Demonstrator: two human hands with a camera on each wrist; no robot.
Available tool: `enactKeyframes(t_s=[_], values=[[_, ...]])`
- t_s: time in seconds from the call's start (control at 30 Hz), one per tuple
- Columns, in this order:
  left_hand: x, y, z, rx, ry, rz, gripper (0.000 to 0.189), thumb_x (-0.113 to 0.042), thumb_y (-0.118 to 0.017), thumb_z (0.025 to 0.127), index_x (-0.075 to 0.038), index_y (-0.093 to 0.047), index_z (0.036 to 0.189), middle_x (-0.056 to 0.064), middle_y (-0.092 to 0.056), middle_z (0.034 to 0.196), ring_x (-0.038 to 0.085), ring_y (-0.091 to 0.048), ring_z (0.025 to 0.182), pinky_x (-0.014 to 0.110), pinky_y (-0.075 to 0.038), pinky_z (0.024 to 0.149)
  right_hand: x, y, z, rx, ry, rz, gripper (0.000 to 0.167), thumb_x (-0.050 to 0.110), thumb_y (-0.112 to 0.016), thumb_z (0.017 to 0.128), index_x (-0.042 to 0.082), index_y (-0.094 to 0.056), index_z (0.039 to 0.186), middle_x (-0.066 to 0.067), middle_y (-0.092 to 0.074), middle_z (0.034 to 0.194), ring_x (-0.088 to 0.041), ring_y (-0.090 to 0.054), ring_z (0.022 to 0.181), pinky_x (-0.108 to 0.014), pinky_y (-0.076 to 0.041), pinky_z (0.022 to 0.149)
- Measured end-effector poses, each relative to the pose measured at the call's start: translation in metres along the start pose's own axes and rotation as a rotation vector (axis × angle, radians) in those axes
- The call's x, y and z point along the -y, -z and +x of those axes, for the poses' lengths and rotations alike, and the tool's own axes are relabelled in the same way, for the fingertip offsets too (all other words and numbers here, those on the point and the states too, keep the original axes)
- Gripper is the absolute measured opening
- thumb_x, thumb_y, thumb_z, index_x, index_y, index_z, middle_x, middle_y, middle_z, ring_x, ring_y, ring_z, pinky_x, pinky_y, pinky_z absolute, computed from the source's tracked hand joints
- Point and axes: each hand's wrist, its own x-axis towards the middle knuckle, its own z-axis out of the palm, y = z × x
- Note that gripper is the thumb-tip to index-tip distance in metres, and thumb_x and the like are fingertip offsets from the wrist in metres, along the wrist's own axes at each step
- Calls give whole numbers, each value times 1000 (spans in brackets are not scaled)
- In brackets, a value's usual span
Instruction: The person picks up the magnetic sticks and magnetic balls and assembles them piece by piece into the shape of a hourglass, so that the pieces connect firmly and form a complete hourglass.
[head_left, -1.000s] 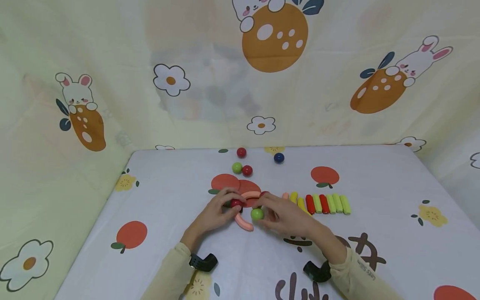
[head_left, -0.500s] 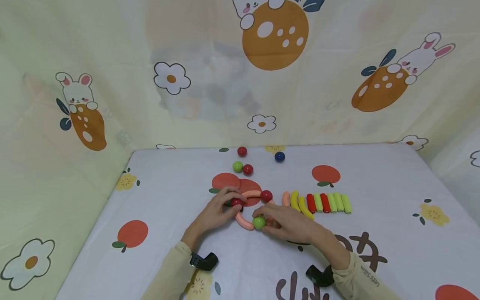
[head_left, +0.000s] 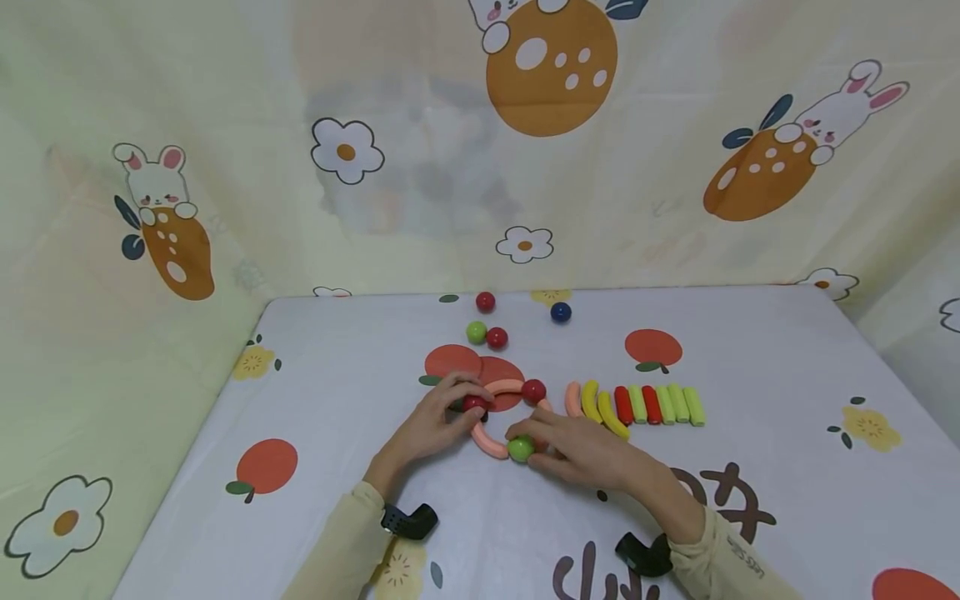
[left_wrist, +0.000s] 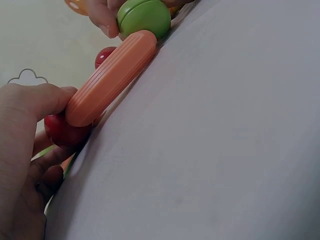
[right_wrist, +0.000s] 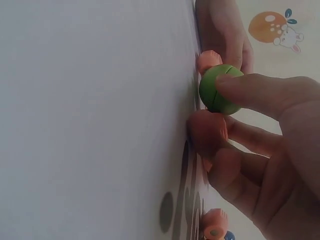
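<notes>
"Green ball (head_left: 521, 450) has slid nearer, to the end of the curved pink stick (head_left: 489, 443). Grip?"

"My right hand (head_left: 581, 450) pinches it; left hand (head_left: 429, 422) grips the red ball (left_wrist: 62, 134). Joining, I'd judge; next needs steady pressure."

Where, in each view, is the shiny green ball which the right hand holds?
Head: shiny green ball, below centre, slightly right.
Left wrist: ball, top edge, near the middle.
Right wrist: ball, upper half, right of centre.
Shared landmark: the curved, ridged salmon-pink piece between ball and left hand.

A rabbit-print curtain (head_left: 420, 75) hangs behind; a fruit-print tablecloth (head_left: 352, 383) lies beneath.
</notes>
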Motion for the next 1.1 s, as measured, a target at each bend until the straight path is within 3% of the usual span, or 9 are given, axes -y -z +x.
enactKeyframes(t_s=[0.23, 0.57, 0.7, 0.8, 0.93, 1.1], values=[[1, 0, 0, 3, 2, 2, 21, -25, -60, 93, -24, -64, 113, -7, -49, 125, 11, -43, 122, 43, -39, 106, 1, 1, -3, 6, -18, -12, 35, 30, -61, 92, 31, -53, 126, 5, -45, 93, -1, -48, 68, -17, -42, 62], [0, 0, -1, 15, 26, 12, 21, -27, -59, 93, -23, -64, 114, -4, -47, 128, 12, -40, 126, 44, -37, 107, -1, 3, -3, 21, -7, 0, 34, 25, -58, 93, 30, -52, 126, 4, -45, 101, -4, -52, 78, -18, -45, 71], [-5, -1, -1, -26, 4, 58, 19, -26, -63, 90, -25, -67, 108, 2, -44, 133, 13, -38, 125, 45, -40, 103, -2, 2, -3, 31, -28, 24, 34, 25, -59, 93, 31, -52, 126, 5, -44, 99, -3, -51, 77, -18, -44, 69], [-12, -4, 0, -53, -52, 88, 20, -28, -68, 85, -24, -69, 105, 5, -45, 133, 16, -36, 126, 46, -40, 101, -2, 2, -3, 35, -42, 39, 35, 25, -60, 93, 30, -52, 126, 7, -44, 98, -2, -50, 78, -18, -44, 69], [-16, -11, 1, -5, -119, 140, 30, -41, -72, 79, -27, -68, 106, 2, -47, 132, 18, -33, 127, 47, -37, 101, -2, 2, -3, 22, -48, 23, 38, 22, -63, 91, 28, -52, 126, 7, -46, 96, -2, -49, 76, -17, -45, 67], [-12, -15, -1, 60, -122, 174, 26, -50, -75, 73, -35, -68, 94, -5, -45, 136, 18, -29, 129, 48, -32, 102, -1, 3, -3, 20, -68, 7, 41, 18, -63, 89, 25, -51, 128, 6, -47, 94, -2, -49, 73, -16, -45, 63]])
